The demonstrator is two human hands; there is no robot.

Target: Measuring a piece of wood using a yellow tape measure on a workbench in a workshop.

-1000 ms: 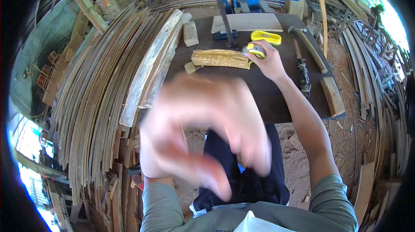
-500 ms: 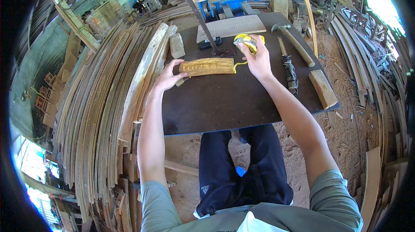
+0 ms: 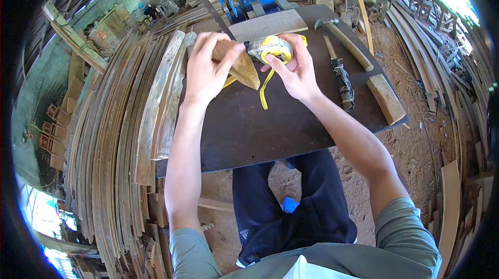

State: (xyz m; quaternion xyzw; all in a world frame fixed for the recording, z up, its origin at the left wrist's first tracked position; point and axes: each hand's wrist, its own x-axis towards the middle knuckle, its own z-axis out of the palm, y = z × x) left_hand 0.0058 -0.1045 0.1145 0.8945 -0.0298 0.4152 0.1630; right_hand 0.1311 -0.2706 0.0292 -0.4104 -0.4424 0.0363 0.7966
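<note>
My left hand (image 3: 207, 71) is closed round a short carved piece of wood (image 3: 243, 73), with its pointed end toward the right and tilted down. In my right hand (image 3: 299, 73) is a yellow tape measure (image 3: 275, 47), gripped close beside the wood's end. A narrow yellow strip (image 3: 264, 94) hangs below the tape measure; another bit of yellow shows under the wood by the left hand. Both hands are above the dark tabletop (image 3: 249, 138). My left fingers hide much of the wood's rear part.
A hammer (image 3: 349, 44), a tool with a black-wrapped grip (image 3: 343, 82) and a wooden block (image 3: 386, 98) lie at the right. A pale board (image 3: 270, 25) lies at the back. Long planks (image 3: 112, 128) are stacked at the left. A dark upright bar (image 3: 208, 6) stands behind the hands.
My left hand has turned the wood from lying level to pointing down to the right. The tape measure has come left and nearer to it, its yellow strip now dangling.
</note>
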